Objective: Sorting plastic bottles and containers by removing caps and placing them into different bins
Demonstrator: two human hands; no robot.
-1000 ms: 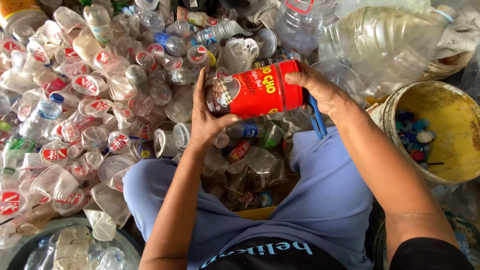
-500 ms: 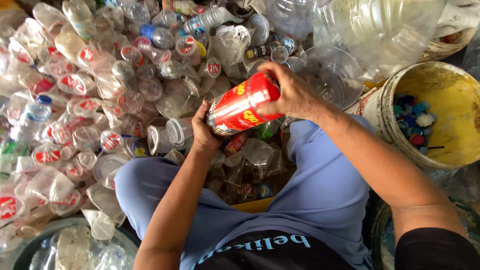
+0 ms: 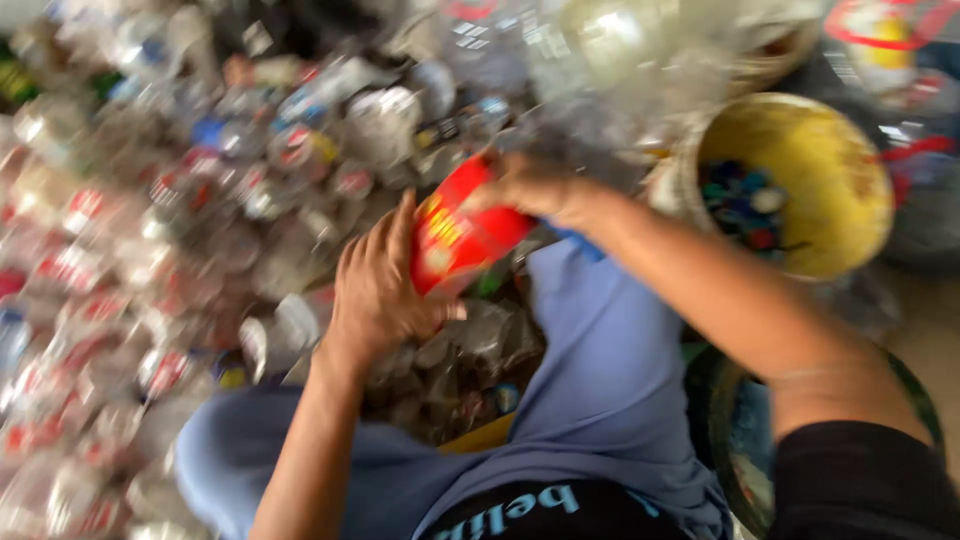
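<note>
We see the whole frame smeared by motion blur under soft, even daylight. The heap of plastic bottles [image 3: 150, 230] streaks worst at the left edge; both hands [image 3: 385, 290] are soft-edged. Pale glare washes the clear plastic at top, and shadows stay faint.
</note>
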